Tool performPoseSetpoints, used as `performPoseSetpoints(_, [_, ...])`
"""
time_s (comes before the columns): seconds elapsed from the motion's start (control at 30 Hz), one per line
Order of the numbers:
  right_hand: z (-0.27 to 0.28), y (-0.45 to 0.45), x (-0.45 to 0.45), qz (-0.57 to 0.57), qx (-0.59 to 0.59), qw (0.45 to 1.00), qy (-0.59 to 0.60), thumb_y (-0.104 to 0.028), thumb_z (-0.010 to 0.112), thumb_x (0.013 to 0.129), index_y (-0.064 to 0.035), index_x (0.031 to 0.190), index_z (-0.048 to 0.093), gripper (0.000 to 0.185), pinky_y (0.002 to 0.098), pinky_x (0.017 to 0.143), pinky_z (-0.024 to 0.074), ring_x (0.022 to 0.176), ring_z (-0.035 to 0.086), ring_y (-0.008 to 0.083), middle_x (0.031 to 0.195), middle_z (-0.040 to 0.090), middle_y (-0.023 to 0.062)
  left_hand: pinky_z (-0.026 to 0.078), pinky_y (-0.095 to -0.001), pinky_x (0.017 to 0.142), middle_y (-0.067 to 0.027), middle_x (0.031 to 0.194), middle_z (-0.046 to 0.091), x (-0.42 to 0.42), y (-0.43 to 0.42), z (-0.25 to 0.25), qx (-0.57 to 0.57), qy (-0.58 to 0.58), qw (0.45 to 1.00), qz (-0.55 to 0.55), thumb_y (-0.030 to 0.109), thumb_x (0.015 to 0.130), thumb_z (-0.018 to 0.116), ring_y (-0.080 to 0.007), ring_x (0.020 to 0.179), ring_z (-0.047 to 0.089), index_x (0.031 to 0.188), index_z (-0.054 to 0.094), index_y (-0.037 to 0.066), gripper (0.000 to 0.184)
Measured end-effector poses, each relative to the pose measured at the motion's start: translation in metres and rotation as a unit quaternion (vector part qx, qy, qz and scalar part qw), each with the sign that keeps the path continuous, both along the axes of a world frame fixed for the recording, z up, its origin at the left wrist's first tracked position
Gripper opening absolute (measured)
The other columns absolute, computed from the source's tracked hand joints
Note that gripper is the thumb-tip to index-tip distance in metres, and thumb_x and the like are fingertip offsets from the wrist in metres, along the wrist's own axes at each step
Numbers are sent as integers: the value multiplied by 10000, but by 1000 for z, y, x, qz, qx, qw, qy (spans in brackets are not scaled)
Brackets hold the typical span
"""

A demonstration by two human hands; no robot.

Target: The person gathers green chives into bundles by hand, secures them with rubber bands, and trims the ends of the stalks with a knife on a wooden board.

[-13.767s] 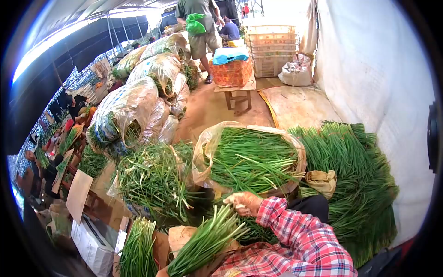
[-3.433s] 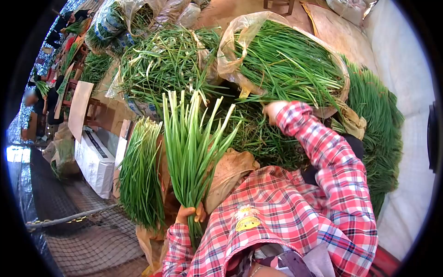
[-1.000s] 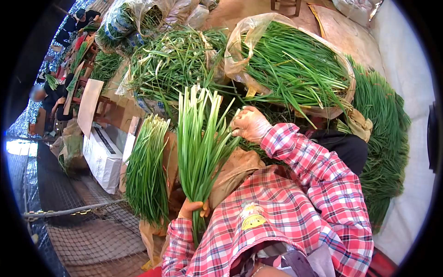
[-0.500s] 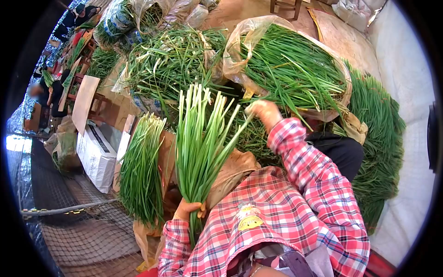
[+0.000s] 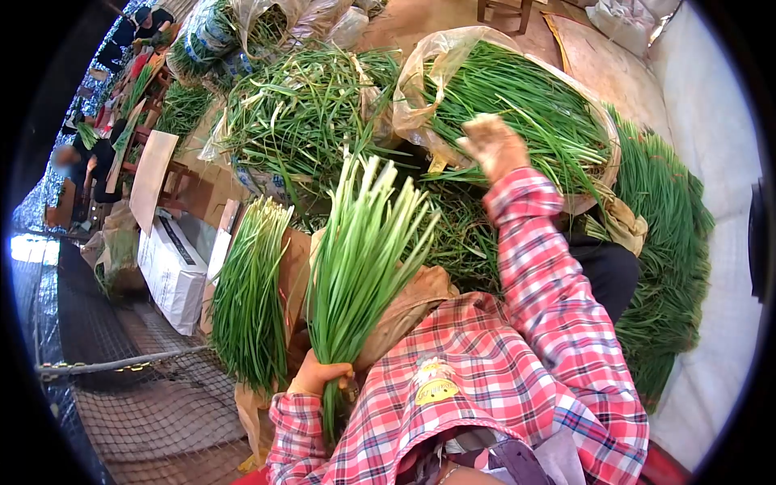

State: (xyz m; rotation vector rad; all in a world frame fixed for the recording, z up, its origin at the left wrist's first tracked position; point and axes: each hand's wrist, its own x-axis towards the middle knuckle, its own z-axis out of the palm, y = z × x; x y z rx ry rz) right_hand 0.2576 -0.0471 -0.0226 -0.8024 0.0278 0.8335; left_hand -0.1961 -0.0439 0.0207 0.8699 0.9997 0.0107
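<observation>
My left hand (image 5: 321, 377) is wrapped round the lower, leafy end of a bunch of green stalks (image 5: 360, 267), whose pale ends fan upward. My right hand (image 5: 495, 147) is raised over the near edge of an open plastic bag (image 5: 411, 103) full of long green stalks (image 5: 517, 105). Its fingers are apart, and nothing shows between them. Left of the held bunch lies another bunch (image 5: 249, 299), pale ends up. Loose, tangled greens (image 5: 303, 121) fill a sack beyond the held bunch.
A white box (image 5: 171, 275) and a cardboard piece (image 5: 153, 182) stand at the left. Stacked greens (image 5: 667, 259) line the right side beside a white sheet wall (image 5: 719, 162). Netting (image 5: 162, 404) lies lower left. Another person (image 5: 101, 166) sits at the far left.
My right hand has let go of a stalk at the bunch and moved up to the bag's edge, its fingers now apart. The held bunch leans a little more to the right.
</observation>
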Motion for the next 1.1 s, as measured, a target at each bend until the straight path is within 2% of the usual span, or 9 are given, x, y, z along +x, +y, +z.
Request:
performPoseSetpoints(0.07, [2,-29,24,13,-229,956,-182,-368,657,783,-91,713,628,287,440,868,465,858,608,226,851,649,105,424,-268,423,-102,650,598,3,-1,14,91,77,993,-28,45,663,691,-173,471,554,890,584,-28,262])
performPoseSetpoints(0.17, [39,-50,-14,553,-472,467,-504,-312,602,816,-84,954,661,273,315,790,482,813,623,174,837,665,61,474,-271,518,-84,753,630,18,16,42,208,69,973,-77,35,654,708,-180,575,595,1011,572,-22,386])
performPoseSetpoints(0.2, [32,-61,-32,623,-465,420,-467,-315,598,818,-105,965,678,269,315,799,481,816,627,177,884,679,56,495,-278,569,-80,791,642,27,25,51,292,50,949,-108,52,658,713,-194,629,614,1029,574,-28,404])
performPoseSetpoints(0.4, [-7,-74,-119,710,-39,608,-354,-432,703,727,-188,1421,239,869,401,1064,290,1230,423,283,1296,479,159,493,-381,683,-204,829,630,106,76,141,664,225,622,-348,165,721,637,-353,802,622,1138,555,70,436])
performPoseSetpoints(0.53, [5,-47,-160,553,239,798,20,-655,695,587,-233,1444,13,1174,474,1073,243,1290,319,345,1455,224,145,487,-440,619,-186,788,625,148,58,156,737,348,470,-339,210,710,672,-370,725,614,1289,434,129,630])
performPoseSetpoints(0.6, [-14,-24,-166,480,332,810,57,-679,674,579,-239,1443,17,1171,494,1060,257,1306,281,359,1482,118,149,459,-395,440,-103,639,565,149,51,139,801,322,366,-348,91,712,584,-287,488,579,1391,298,149,739])
performPoseSetpoints(0.7, [-4,-18,-154,381,370,839,116,-563,704,634,-85,1352,310,948,523,1018,349,1223,414,328,1334,410,178,405,-312,356,-42,559,477,142,38,100,836,312,274,-359,37,715,549,-178,408,506,1402,282,165,749])
performPoseSetpoints(0.93, [-16,-31,-155,304,300,878,216,-362,647,813,2,1298,364,669,501,938,454,1108,528,312,1262,477,200,433,-332,365,-77,620,497,136,-14,39,805,283,350,-386,87,734,556,-196,427,525,1386,317,158,698])
performPoseSetpoints(1.1, [-19,-42,-146,405,203,876,163,-333,651,759,24,1221,483,608,415,887,501,950,615,276,1035,612,139,498,-365,543,-161,766,583,126,-34,69,691,169,567,-415,289,744,670,-271,648,614,1379,321,122,744])
